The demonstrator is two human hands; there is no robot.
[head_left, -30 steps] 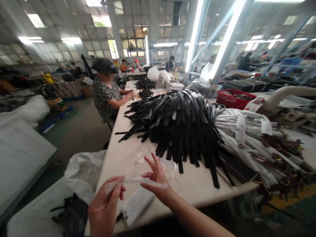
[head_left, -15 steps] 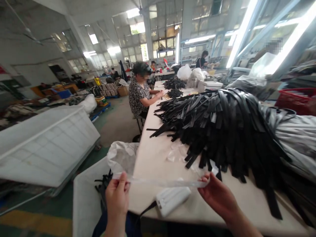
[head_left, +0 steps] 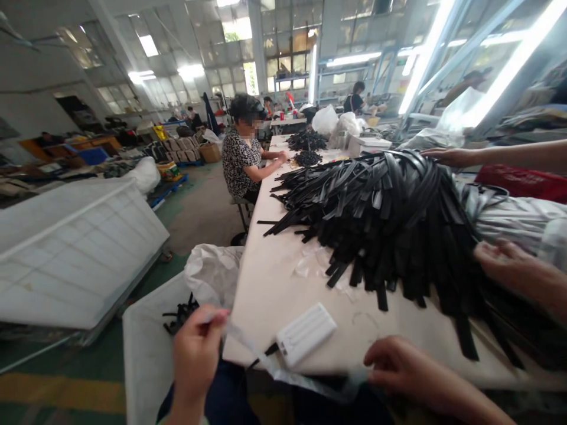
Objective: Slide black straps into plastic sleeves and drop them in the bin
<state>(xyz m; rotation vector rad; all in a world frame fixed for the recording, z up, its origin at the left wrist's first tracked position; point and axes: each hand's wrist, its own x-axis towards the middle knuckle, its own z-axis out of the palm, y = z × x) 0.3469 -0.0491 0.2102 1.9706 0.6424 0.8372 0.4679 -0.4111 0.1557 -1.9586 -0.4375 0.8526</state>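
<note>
My left hand (head_left: 197,348) is closed, pinching one end of a clear plastic strip (head_left: 283,373) beside the table's left corner. The strip droops in front of the table edge towards my right hand (head_left: 398,366). There its far end is blurred at my curled fingertips, and the grip appears closed on it. Between my hands a white box-shaped device (head_left: 305,334) with a black cable lies on the table (head_left: 248,295). Past my right hand spreads a large heap of black flat straps (head_left: 376,218).
Another person's hands (head_left: 509,260) reach in from the right at the strap heap. A seated co-worker (head_left: 243,153) handles small pieces at the table's far left side. White bins (head_left: 146,348) stand to the left, the nearer holding black scraps.
The strip has gone from stretched taut to slack and drooping. My right hand has moved lower. A co-worker's arms have come in from the right, at the strap heap.
</note>
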